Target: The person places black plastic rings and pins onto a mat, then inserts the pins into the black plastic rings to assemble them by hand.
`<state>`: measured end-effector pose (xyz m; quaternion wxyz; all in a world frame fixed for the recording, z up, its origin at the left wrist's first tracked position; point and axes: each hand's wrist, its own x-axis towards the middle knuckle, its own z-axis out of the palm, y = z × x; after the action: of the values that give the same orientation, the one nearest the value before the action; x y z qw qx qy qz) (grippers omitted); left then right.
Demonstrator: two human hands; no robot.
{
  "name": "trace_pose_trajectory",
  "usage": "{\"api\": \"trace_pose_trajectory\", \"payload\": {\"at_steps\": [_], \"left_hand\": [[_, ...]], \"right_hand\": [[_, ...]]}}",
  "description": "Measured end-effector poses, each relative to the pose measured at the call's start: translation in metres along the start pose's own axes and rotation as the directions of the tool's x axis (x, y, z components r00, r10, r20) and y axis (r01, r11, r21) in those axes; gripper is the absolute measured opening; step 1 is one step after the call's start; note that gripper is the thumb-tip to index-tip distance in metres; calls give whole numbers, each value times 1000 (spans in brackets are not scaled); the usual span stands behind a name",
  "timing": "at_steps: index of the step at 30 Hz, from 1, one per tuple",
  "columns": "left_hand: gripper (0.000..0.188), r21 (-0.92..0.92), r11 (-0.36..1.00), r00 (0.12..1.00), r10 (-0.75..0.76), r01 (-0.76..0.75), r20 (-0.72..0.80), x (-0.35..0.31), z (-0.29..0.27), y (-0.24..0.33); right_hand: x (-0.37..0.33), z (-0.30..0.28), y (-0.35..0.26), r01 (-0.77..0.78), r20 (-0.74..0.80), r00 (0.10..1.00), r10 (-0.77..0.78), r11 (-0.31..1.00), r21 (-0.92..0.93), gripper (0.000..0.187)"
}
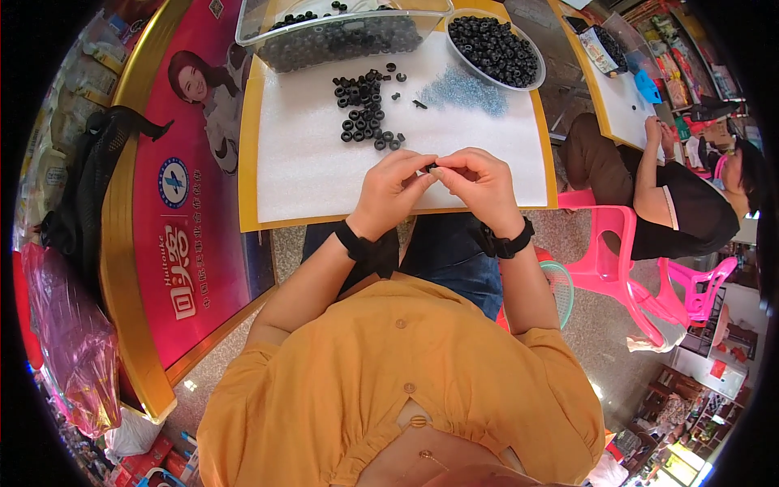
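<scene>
My left hand [393, 191] and my right hand [479, 185] meet over the near edge of a white-covered table [300, 174]. Their fingertips pinch a small black piece [430, 167] between them; most of it is hidden, so its exact shape cannot be told. Just beyond my left hand lies a loose cluster of black ring-shaped parts [361, 105]. A small dark bar-shaped piece [419, 105] rests to the right of the cluster. Farther right spreads a heap of tiny pale-blue bits [466, 92].
At the table's far side stand a clear plastic box [268, 36] and a round bowl [531, 84], both holding many black parts. A pink-topped counter [187, 268] runs along the left. On the right, another person [673, 195] works at a second table, near a pink plastic chair [613, 231].
</scene>
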<state>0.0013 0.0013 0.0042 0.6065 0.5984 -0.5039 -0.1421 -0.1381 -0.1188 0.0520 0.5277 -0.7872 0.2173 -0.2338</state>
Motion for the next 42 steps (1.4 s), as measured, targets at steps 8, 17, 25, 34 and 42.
{"api": "trace_pose_trajectory", "payload": {"at_steps": [8, 17, 25, 34, 42], "left_hand": [[24, -68, 998, 1000, -7, 7, 2, -1, -2, -1], [25, -81, 997, 1000, -19, 17, -16, -2, -2, -3], [25, -81, 994, 998, -69, 69, -3, -1, -3, -1], [25, -109, 990, 996, -92, 91, -7, -1, -3, -1], [27, -139, 988, 997, -66, 69, 26, -1, -4, -1]], "right_hand": [[-9, 4, 12, -186, 62, 982, 176, 894, 408, 15], [-11, 16, 18, -180, 4, 977, 211, 825, 536, 20], [-13, 14, 16, -135, -10, 989, 149, 918, 373, 22], [-13, 12, 17, -145, -6, 987, 158, 920, 363, 22], [-10, 6, 18, -148, -2, 987, 161, 913, 380, 21]]}}
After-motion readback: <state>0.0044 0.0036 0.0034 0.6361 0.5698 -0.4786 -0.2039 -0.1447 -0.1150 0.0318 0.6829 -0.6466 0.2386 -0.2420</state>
